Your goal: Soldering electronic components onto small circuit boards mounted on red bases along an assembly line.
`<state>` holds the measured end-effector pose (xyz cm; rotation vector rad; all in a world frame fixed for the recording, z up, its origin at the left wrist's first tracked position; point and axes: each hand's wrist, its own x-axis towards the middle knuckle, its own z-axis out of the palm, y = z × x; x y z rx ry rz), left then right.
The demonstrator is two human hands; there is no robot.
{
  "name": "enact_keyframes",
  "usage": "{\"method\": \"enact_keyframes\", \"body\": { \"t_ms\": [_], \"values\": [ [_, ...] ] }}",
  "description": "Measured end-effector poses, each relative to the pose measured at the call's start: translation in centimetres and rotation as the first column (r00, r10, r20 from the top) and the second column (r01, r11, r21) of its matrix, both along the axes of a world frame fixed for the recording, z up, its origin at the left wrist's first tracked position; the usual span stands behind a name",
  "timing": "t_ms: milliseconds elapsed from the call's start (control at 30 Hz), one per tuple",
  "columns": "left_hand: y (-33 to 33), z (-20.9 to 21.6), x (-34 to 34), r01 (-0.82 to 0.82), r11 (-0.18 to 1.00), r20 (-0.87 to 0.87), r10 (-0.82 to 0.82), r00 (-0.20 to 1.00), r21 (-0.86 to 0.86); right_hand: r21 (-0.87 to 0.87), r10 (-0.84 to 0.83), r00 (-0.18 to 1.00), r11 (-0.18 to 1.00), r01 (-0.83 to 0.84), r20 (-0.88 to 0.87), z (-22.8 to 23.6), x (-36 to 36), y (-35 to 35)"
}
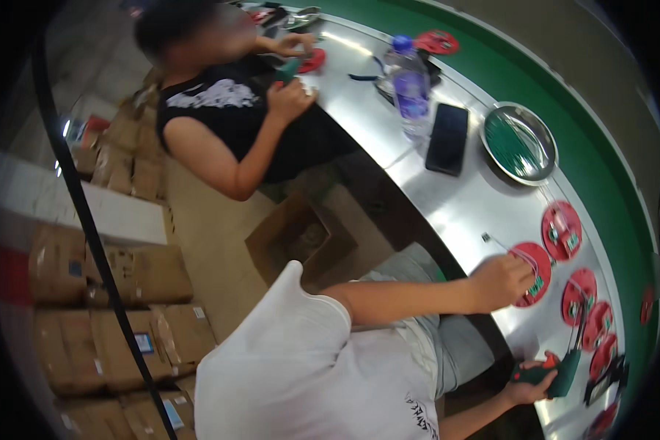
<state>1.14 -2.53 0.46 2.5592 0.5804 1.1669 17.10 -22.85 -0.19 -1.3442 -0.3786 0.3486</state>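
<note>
My left hand (503,282) reaches over a round red disc (537,258) on the metal table. Its fingers are closed at the disc, beside a small green circuit board (537,287). A thin pale wire runs out from the disc to a small connector (485,237); what the fingertips pinch is hidden. Lower in the head view, my right hand (535,383) is wrapped round a dark green pistol-shaped power tool (565,375) with an orange-red trigger. Thin dark rods or leads show beside the tool's front. Several more red discs (562,229) with boards and wires lie beyond my hands.
A steel bowl of green strips (524,172), a black phone (447,139) and a water bottle (411,92) stand on the table (389,150). Another person (220,125) works at the far end with a green tool. Cardboard boxes (73,337) are stacked at the left.
</note>
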Motion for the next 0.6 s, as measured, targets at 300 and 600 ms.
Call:
{"method": "enact_keyframes", "body": {
  "t_ms": [300,600],
  "values": [
    [-0.7,1.6,-0.1,-0.102,0.988,0.113,0.115,0.987,-0.117,0.047,0.046,0.998,0.998,-0.044,-0.041,-0.2,0.7,-0.5],
    [1.8,2.8,-2.3,0.022,0.983,0.155,0.006,0.988,-0.181,0.1,0.223,0.96,0.965,-0.242,0.17,0.3,-1.9,1.0]
  ]
}}
